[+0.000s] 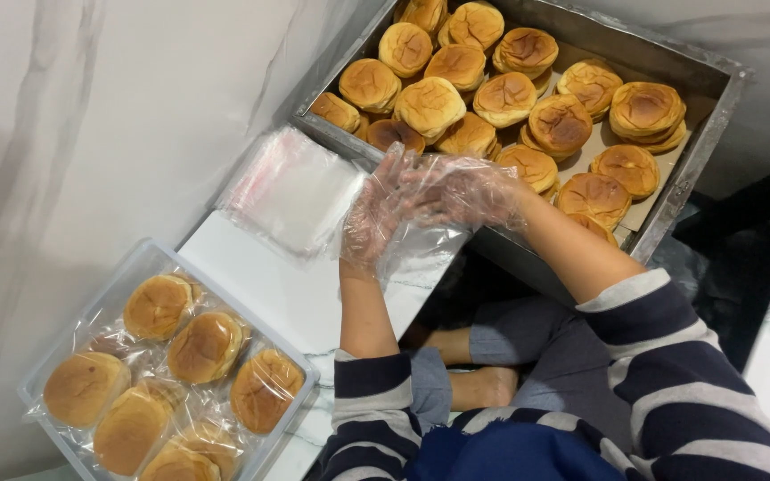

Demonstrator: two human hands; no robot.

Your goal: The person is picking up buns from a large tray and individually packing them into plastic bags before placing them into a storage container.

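Both my hands wear thin clear plastic gloves. My left hand (370,218) is raised with its fingers spread, just over the near edge of a metal tray (704,125) full of loose golden buns (430,105). My right hand (467,189) reaches across and pinches the loose clear plastic (421,248) at my left fingertips. That film hangs down around my left wrist; whether it is the glove or a bag I cannot tell. Neither hand holds a bun.
A stack of clear plastic bags (291,191) lies on the white counter left of my hands. A white plastic tray (140,260) at lower left holds several bagged buns (207,346). A marbled white wall runs along the left. My legs are below.
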